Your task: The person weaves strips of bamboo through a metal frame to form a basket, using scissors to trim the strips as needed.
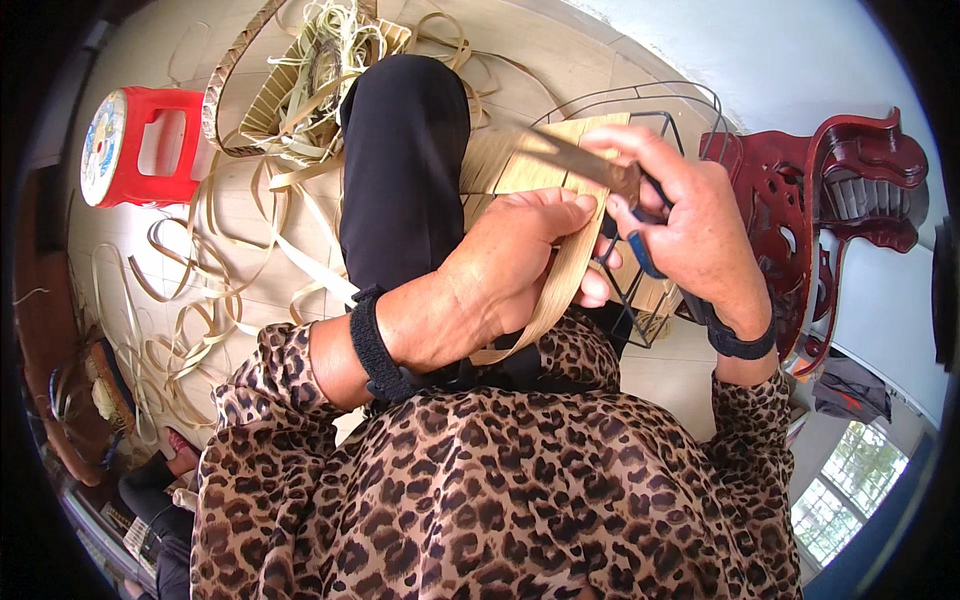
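Observation:
My left hand (490,265) is closed, its thumb and fingers pinching a flat tan weaving strip (563,292) that curves down toward my lap. My right hand (705,215) grips a pair of scissors (590,165) by dark blue handles, with the blades pointing left just above my left thumb. Motion smears the blade tips. Under both hands lies a black wire frame (668,125) with pale strips woven across it as a panel (545,175). My hands hide part of this frame.
A basket (262,120) full of strip scraps stands beyond my black-trousered knee. Loose strips (195,310) tangle over the tiled floor at left, near a red stool (165,185). Carved dark red furniture (790,190) stands at right. Another person's legs (160,500) show at lower left.

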### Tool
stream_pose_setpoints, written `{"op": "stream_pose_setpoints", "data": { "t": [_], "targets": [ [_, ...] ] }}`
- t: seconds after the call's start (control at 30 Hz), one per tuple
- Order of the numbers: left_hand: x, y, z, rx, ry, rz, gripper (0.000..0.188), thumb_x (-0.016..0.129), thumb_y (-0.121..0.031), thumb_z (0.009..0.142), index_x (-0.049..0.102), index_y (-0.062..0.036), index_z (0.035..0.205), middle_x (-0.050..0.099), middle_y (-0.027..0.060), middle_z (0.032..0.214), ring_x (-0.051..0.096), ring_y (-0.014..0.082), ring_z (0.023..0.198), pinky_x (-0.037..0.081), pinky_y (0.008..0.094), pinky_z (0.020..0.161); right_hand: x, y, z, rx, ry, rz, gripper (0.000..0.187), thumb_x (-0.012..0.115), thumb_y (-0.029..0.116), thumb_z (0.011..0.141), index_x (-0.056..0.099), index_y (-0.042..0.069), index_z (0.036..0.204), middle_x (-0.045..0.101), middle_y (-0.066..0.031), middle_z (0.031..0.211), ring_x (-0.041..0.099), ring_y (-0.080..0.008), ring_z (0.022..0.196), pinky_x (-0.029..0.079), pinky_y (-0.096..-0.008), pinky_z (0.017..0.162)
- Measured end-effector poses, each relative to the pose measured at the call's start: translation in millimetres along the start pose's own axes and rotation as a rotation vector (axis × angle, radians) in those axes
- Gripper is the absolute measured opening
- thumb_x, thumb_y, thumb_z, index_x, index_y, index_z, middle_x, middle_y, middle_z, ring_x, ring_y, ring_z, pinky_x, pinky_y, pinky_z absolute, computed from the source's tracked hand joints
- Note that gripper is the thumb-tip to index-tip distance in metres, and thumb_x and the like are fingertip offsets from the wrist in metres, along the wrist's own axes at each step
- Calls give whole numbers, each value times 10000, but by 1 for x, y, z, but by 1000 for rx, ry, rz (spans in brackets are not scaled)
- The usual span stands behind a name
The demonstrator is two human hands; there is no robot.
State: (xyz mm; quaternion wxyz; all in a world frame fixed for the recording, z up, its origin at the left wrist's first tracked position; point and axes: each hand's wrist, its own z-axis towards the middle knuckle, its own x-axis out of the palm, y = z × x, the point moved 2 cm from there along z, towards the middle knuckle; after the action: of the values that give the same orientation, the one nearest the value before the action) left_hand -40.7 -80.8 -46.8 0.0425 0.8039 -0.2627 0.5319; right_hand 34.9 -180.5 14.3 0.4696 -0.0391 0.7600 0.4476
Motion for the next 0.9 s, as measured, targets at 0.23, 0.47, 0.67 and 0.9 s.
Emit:
{"op": "stream_pose_setpoints", "data": {
  "t": [0.23,0.47,0.67,0.9],
  "targets": [
    [-6,6,9,-151,120,-50,197,348,-107,860,454,47,922,532,159,716,537,237,467,479,310,415,-5,-6,-10,69,154,-7,410,552,-64,649,491,85,1026,570,-24,645,412,-24,454,338,-184,426],
    [3,-9,1,-199,-2,58,221,381,-84,837,448,87,960,544,178,740,551,260,474,478,329,414,1,-12,-20,51,-105,66,439,652,39,612,496,117,1014,552,-84,672,411,-92,451,330,-232,410],
    [3,-11,-1,-124,-54,186,208,420,-84,827,486,94,911,558,176,750,572,254,506,472,314,418,-8,-10,-17,124,-4,-20,450,664,60,609,491,119,1020,524,-87,629,388,-126,424,316,-257,401],
    [2,-10,5,-93,-81,162,206,412,-81,828,480,93,915,558,166,740,571,251,513,471,322,423,-14,-7,-7,28,95,-147,438,645,64,618,487,114,1023,492,-129,571,402,-202,421,330,-277,405]
  ]
}}
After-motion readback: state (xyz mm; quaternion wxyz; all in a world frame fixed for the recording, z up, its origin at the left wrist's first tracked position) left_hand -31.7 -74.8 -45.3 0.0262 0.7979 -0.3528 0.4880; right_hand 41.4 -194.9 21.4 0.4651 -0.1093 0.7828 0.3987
